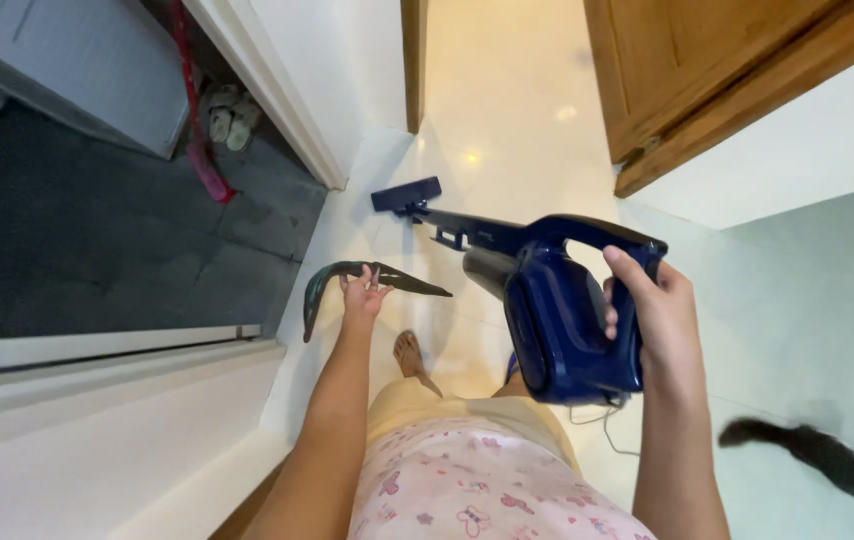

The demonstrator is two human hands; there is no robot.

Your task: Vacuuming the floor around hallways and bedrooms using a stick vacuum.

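My right hand [655, 318] grips the rear handle of a dark blue stick vacuum cleaner [559, 320]. Its tube runs forward and down to a flat black floor nozzle [406, 194] resting on the pale tiled floor [507, 110]. My left hand [363, 293] reaches down with the fingers around a curved dark strip, a thin bent object [342, 275] whose ends point left and right. My bare foot [411, 355] stands on the floor between the two hands.
An open doorway with a white frame [277, 90] leads left to a dark tiled floor holding sandals [230, 118] and a red strap [197, 150]. A wooden door [687, 70] stands at the upper right. A cat's dark tail [827, 455] lies at the lower right. A thin cord [602, 425] trails below the vacuum.
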